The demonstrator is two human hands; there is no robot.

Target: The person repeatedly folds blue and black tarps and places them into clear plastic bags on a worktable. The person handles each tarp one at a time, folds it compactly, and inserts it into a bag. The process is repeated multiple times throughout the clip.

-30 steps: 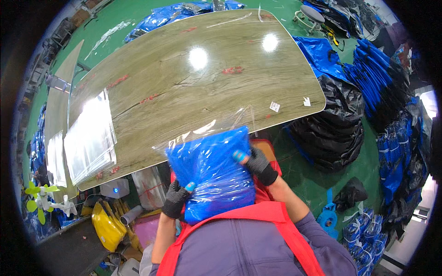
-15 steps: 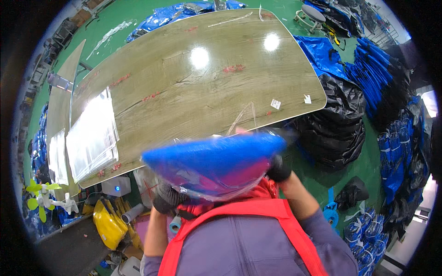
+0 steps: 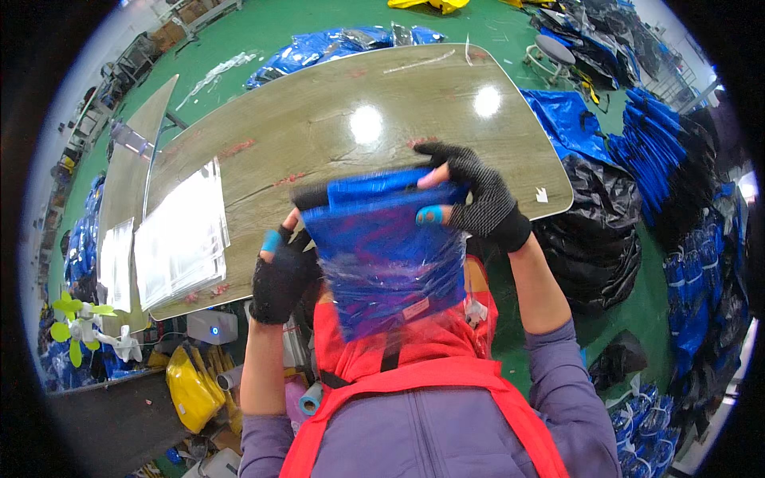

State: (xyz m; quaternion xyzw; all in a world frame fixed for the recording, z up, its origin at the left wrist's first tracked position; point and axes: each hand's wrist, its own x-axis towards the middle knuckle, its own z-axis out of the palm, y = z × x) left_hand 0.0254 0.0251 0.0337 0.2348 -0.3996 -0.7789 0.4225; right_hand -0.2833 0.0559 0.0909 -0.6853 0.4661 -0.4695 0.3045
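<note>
A folded blue sheet in a clear plastic bag (image 3: 382, 255) hangs in front of me over the table's near edge, slightly blurred, with a small pale label low on its face. At its upper right corner, my right hand (image 3: 486, 199) pinches it between thumb and fingers. My left hand (image 3: 285, 275) grips the upper left edge, its fingers partly behind the bag. Both hands wear black fingerless gloves, and blue tape wraps a digit on each. Under the bag is my red apron (image 3: 343, 334).
A wood-patterned table (image 3: 263, 199) spreads ahead, with clear plastic bags (image 3: 183, 239) stacked at its left. Black and blue bundles (image 3: 594, 247) crowd the right floor. A small green fan (image 3: 80, 327), a white box (image 3: 211, 327) and yellow folded sheets (image 3: 191, 390) stand lower left.
The bagged sheet has tipped so its broad face and label now show. Both hands have come up along its sides, the right one to its top corner, over the table.
</note>
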